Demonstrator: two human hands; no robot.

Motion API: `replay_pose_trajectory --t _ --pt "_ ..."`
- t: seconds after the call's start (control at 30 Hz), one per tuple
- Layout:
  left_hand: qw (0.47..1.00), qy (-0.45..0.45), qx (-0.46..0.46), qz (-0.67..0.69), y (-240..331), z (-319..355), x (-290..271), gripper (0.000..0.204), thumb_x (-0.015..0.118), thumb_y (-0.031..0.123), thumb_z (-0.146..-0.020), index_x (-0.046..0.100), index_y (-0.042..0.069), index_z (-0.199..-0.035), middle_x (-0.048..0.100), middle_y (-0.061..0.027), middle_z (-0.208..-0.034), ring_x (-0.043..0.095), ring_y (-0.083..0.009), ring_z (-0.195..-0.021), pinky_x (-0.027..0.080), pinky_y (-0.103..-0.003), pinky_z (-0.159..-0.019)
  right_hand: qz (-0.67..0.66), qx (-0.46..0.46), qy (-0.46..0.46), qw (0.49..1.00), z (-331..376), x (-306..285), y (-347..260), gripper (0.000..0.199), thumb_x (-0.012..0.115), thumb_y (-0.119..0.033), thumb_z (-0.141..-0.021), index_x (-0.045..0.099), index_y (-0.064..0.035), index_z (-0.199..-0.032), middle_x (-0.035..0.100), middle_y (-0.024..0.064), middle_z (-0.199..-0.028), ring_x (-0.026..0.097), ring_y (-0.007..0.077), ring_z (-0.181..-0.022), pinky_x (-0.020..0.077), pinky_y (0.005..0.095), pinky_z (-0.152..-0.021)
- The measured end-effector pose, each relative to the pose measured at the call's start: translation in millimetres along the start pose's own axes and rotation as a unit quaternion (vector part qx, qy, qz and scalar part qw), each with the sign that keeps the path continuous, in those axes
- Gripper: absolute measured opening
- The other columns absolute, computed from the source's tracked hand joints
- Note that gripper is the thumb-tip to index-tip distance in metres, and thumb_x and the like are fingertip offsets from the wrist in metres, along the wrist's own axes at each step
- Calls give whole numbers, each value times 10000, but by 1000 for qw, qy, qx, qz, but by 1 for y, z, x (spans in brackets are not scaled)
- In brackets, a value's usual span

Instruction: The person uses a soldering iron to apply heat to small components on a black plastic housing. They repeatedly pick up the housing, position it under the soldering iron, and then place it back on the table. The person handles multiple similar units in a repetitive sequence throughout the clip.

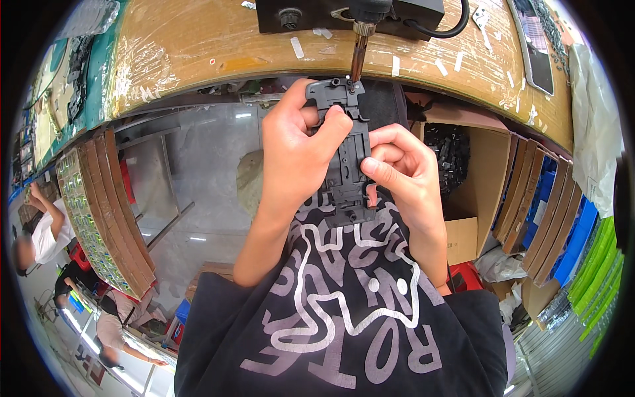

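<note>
Both hands hold up a long black moulded plastic part, with ribs, holes and small clips, in front of the table edge. My left hand is closed on its upper left side, the thumb lying across its face. My right hand pinches the right edge near the middle between thumb and fingers. Above, an upright tool with a black body, brass collar and brownish metal shaft has its tip at the part's top right corner. Whether tip and part touch, I cannot tell. Some fingertips are hidden behind the part.
A black box with a knob stands on the film-covered wooden table behind the tool. Below right, an open carton holds black parts. Stacked cardboard trays stand at left. Other people work at the far left.
</note>
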State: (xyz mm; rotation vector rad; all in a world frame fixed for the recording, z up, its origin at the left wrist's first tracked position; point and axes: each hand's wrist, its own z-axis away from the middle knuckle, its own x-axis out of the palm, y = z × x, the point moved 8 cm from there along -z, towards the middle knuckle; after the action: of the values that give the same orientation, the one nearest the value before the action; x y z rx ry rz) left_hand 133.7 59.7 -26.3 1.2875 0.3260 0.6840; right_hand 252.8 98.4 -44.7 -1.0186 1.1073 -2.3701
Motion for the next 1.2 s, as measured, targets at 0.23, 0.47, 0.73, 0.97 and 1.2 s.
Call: replay_pose_trajectory --t 0.23,0.47,0.73,0.97,1.2 --pt "1000 -4 1 13 -1 2 1 182 493 -8 -743 489 -33 -923 590 -42 -690 493 -33 -607 402 -175 -525 -2 2 0 1000 2 1 0 173 589 -12 -752 476 18 -880 540 48 -613 515 102 -470 416 212 -429" --pt "1000 -1 -8 1 0 1 0 167 501 -4 -742 499 -31 -906 588 -36 -680 490 -28 -598 397 -176 -510 -2 0 -3 1000 1 1 -2 169 585 -6 -751 475 23 -877 537 46 -604 514 100 -464 414 209 -423" --pt "1000 4 -4 -1 0 -1 -1 170 504 4 -742 508 -31 -909 587 -33 -662 479 -22 -574 380 -172 -479 -3 -4 3 1000 0 2 -3 168 586 -3 -749 481 24 -878 538 44 -601 516 98 -457 418 204 -423" --pt "1000 4 7 7 -1 -3 0 178 504 7 -749 502 -30 -923 581 -25 -652 472 -18 -565 371 -167 -471 -12 -10 0 1000 -2 0 -2 160 588 -5 -749 486 17 -870 535 38 -599 514 93 -457 426 202 -434" --pt "988 -35 -35 -146 -41 -2 -8 192 562 135 -785 495 5 -909 495 -11 -518 423 -30 -489 327 -208 -430 106 37 13 994 -7 -27 13 174 595 -38 -749 493 19 -877 515 9 -591 492 81 -459 422 202 -486"
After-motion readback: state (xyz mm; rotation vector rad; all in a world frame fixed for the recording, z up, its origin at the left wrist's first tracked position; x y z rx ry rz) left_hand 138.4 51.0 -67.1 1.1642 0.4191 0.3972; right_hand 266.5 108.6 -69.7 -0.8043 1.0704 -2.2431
